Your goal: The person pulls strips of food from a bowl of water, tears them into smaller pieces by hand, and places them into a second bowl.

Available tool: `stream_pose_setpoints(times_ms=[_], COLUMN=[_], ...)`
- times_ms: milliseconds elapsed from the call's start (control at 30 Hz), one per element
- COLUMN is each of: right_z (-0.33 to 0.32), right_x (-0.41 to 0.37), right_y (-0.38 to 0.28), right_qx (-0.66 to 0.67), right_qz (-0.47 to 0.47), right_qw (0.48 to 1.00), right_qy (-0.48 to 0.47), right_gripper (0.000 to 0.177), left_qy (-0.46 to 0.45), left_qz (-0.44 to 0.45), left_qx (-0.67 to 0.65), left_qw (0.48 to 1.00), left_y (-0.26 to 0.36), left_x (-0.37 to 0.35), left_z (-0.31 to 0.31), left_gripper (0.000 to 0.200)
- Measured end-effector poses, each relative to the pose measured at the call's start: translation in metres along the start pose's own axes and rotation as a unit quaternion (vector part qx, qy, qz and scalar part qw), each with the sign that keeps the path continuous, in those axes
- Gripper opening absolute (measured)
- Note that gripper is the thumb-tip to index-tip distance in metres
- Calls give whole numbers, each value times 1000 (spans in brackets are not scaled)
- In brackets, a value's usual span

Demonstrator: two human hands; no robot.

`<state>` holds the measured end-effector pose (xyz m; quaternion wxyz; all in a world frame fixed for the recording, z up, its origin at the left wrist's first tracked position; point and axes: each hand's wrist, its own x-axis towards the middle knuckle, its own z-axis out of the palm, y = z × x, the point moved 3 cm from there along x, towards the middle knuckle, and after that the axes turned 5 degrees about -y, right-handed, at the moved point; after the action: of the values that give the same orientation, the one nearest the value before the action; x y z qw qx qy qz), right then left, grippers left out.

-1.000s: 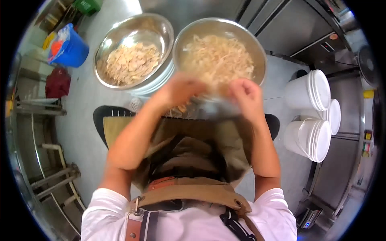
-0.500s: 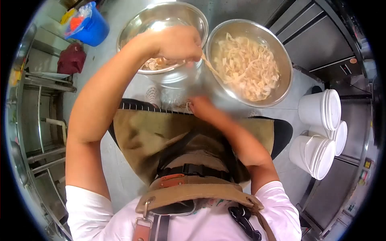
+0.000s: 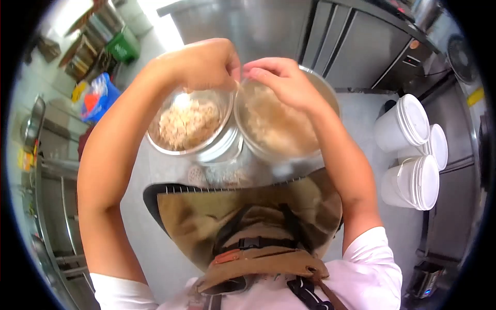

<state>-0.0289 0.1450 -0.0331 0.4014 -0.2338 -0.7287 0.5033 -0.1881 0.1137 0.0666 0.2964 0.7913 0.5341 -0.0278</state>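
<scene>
My left hand (image 3: 212,64) is closed in a fist above the far edge of the left metal bowl (image 3: 223,111), which holds pale, shredded pieces (image 3: 188,123). Close beside it, my right hand (image 3: 281,80) reaches over the right metal bowl (image 3: 326,90), its thumb and fingertips pressed together near the left hand's fingers. Whatever is between the fingers of either hand is too small or hidden to make out. Pale strips (image 3: 276,124) lie blurred in the right bowl. A white bucket (image 3: 219,151) stands partly under the left bowl, and a clear bag (image 3: 227,174) is near my apron.
White lidded buckets (image 3: 405,121) stand on the floor at the right, beside metal cabinets (image 3: 380,46). At the left are a blue bin (image 3: 107,98), a green bin (image 3: 124,45) and metal racks (image 3: 67,206).
My right hand has risen from near the apron to beside my left hand. The view has shifted, and the bowls appear lower and further left. The strip seen hanging from my left hand no longer shows clearly.
</scene>
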Motion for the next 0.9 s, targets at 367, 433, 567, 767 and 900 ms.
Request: stream_pose_setpoints(times_ms=[367,433,567,767,900], right_z=[-70,-80,-97,-124,-140], right_x=[60,63,71,88,100], right_y=[-118,-138,-172,-212,-244], right_qx=[113,25,-30,-91,-168], right_qz=[-37,-58,-76,-96,-100], right_qw=[979,988,988,982,973], right_qy=[-163,-139,-132,-136,-124], right_gripper=[26,26,29,29,22], left_qy=[123,159,177,237,302], left_qz=[45,68,80,105,131], left_qx=[222,249,170,51,49], left_qw=[966,953,966,964,943], left_y=[124,127,133,139,152], left_x=[-20,-18,-20,-23,-25], left_z=[-121,-135,-155,-182,-201], left_gripper=[22,22,22,18,22])
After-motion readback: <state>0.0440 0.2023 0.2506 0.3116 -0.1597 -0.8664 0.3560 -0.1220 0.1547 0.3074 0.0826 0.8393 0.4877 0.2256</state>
